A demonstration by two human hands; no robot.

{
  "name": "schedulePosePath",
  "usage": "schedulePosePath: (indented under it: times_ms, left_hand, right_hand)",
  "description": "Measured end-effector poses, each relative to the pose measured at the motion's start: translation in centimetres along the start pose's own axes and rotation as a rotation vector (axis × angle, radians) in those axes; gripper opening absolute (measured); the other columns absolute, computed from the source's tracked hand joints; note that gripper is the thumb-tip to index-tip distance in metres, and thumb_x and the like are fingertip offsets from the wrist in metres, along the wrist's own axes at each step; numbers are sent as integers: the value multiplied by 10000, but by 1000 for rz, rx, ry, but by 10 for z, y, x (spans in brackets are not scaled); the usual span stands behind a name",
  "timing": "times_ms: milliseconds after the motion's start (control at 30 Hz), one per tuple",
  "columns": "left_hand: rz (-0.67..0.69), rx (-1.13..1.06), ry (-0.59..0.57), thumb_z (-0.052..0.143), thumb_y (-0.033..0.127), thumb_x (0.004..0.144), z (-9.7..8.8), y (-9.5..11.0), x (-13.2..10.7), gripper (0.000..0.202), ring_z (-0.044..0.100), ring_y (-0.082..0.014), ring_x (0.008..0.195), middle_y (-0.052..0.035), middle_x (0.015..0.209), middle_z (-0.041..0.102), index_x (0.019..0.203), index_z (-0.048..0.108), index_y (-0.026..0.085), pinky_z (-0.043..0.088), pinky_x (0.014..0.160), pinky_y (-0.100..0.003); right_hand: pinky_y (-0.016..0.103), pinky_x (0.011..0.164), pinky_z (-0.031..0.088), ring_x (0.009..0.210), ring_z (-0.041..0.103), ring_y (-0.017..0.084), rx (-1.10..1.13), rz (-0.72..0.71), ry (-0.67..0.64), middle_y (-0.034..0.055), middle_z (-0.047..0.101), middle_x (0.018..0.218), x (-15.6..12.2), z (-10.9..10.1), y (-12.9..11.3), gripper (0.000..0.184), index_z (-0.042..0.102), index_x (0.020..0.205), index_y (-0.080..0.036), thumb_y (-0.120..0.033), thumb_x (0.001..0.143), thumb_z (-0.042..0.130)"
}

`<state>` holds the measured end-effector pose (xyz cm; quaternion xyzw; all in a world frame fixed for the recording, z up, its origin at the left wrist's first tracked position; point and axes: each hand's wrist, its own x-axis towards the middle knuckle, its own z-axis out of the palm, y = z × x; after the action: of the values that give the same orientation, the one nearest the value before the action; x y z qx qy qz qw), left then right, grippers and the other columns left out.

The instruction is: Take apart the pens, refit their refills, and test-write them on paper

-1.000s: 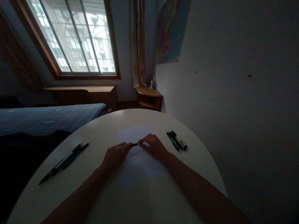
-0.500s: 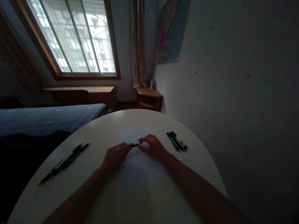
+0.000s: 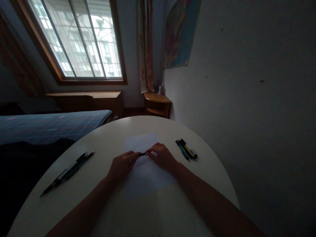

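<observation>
Between my two hands, a dark pen (image 3: 142, 154) is held level above a sheet of paper (image 3: 138, 187) with lines of writing on its far part. My left hand (image 3: 122, 164) is closed round the pen's left part, thumb and fingers pinched. At the pen's right end, the thumb and fingertips of my right hand (image 3: 161, 155) are pinched together. Both ends of the pen are covered by my fingers. The paper lies partly under my wrists.
A bundle of pens (image 3: 69, 171) lies on the left of the round white table (image 3: 197, 197). Several more pens (image 3: 186, 149), dark with one yellow-marked, lie at the right. Beyond the table are a bed (image 3: 81, 123), a corner shelf (image 3: 158, 98) and a wall at right.
My right thumb and fingers have closed in on the pen's right end, covering the tip that showed before. My left hand has hardly moved.
</observation>
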<state>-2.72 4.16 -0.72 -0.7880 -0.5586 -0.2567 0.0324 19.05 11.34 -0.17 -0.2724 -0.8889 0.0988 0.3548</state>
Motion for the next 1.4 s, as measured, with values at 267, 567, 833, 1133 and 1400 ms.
schedulePosePath:
  times_ms: [267,567,833,1133,1400]
  left_hand:
    - [11,7,16,445,332,976,1,-1,-1,292,679,-147,851,-2,1020,722,1165,666,302,482,699,-225]
    - [7,14,11,436,324,973,1,-1,0,301,679,-147,855,-10,1025,724,1163,667,298,494,716,-223]
    - [12,15,18,436,331,976,2,-1,0,297,675,-144,843,-9,1017,720,1161,668,304,490,706,-222]
    - [1,24,22,461,308,967,0,0,0,286,679,-153,849,-7,1014,719,1159,674,292,492,704,-228]
    - [31,22,47,468,301,966,3,-4,-1,279,677,-137,828,-1,999,719,1156,673,294,492,697,-213]
  right_hand:
    - [337,881,443,936,623,185,17,11,15,34,725,943,0,2,2,167,680,1004,-205,-245,842,698]
    - [329,886,454,930,624,175,22,-8,24,34,723,933,1,3,1,181,682,1000,-206,-244,826,715]
    - [336,888,470,940,615,187,75,4,24,35,718,938,1,4,1,178,687,982,-203,-205,809,727]
    - [330,896,475,969,608,184,92,-3,20,41,713,970,2,4,-1,199,679,1006,-197,-191,812,721]
    - [320,875,474,914,614,177,83,-17,8,29,715,906,2,5,1,127,693,948,-201,-155,830,694]
